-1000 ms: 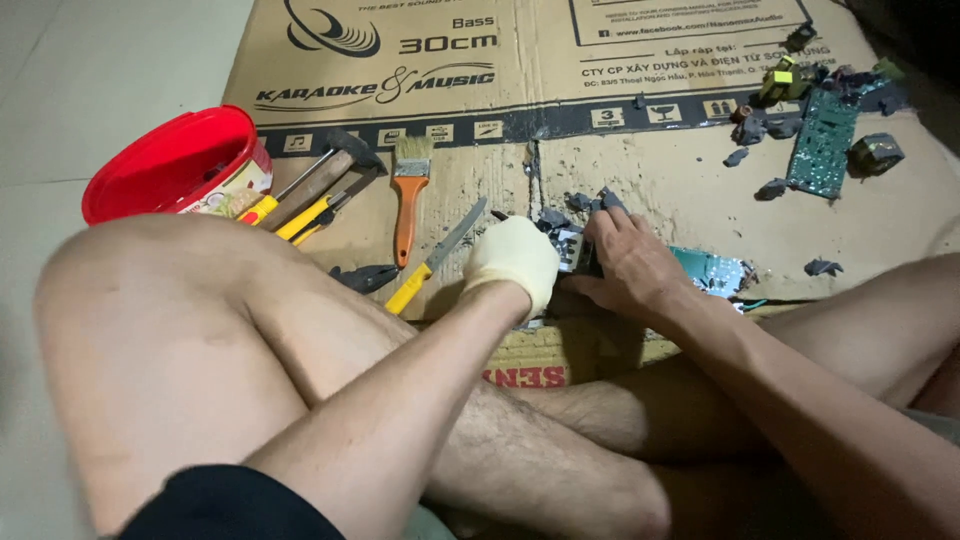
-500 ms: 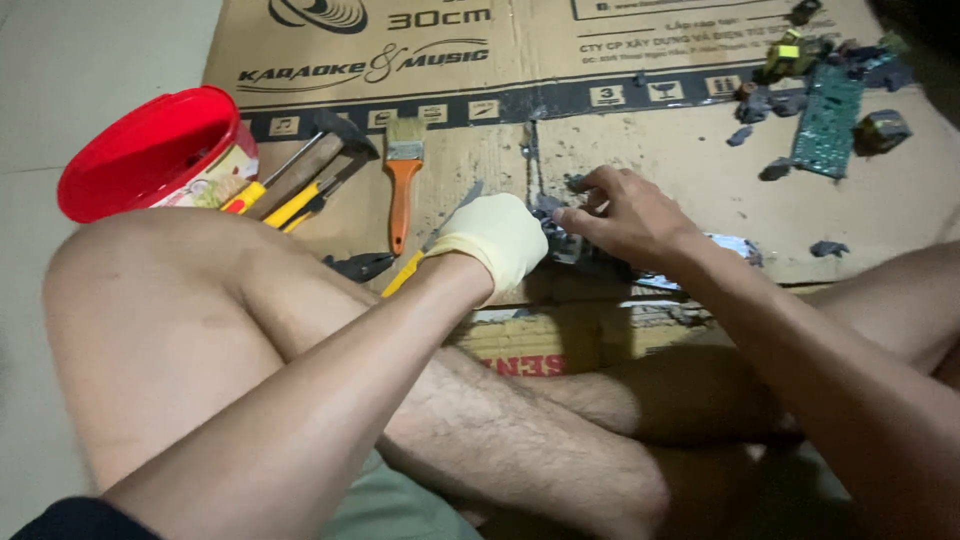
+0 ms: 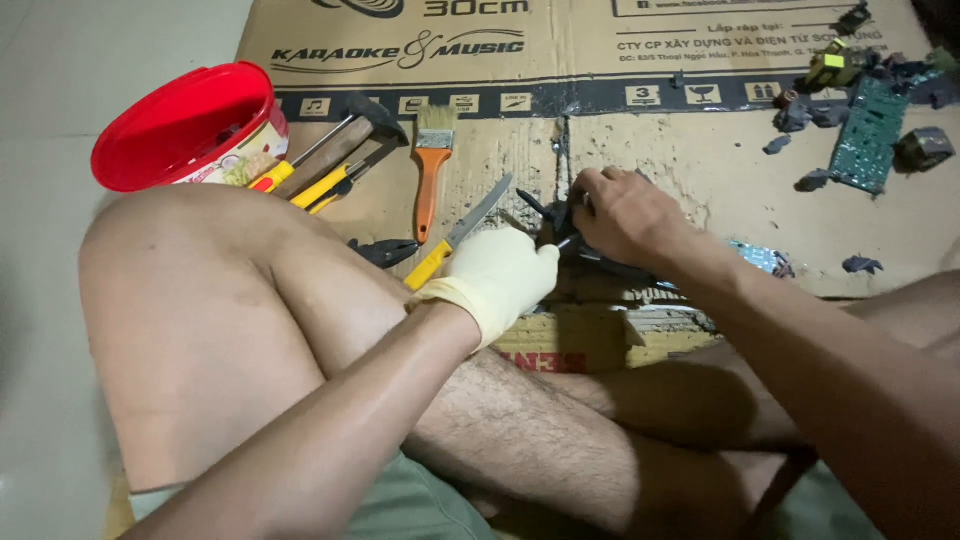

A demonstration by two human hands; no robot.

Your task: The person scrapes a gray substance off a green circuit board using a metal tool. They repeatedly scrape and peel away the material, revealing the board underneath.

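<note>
While both hands [image 3: 560, 250] stay put, view shifts.

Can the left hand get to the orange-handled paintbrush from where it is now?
Probably yes. The left hand sits just right of the paintbrush, which lies bare on the cardboard; only the yellow-handled knife lies between them, flat.

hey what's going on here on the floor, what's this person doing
A person sits on flattened cardboard with both hands on a small dark part. The left hand, in a pale glove, steadies it; the bare right hand grips it from above. A yellow-handled knife, paintbrush, hammer and red tub lie nearby; a green circuit board sits far right.
</note>
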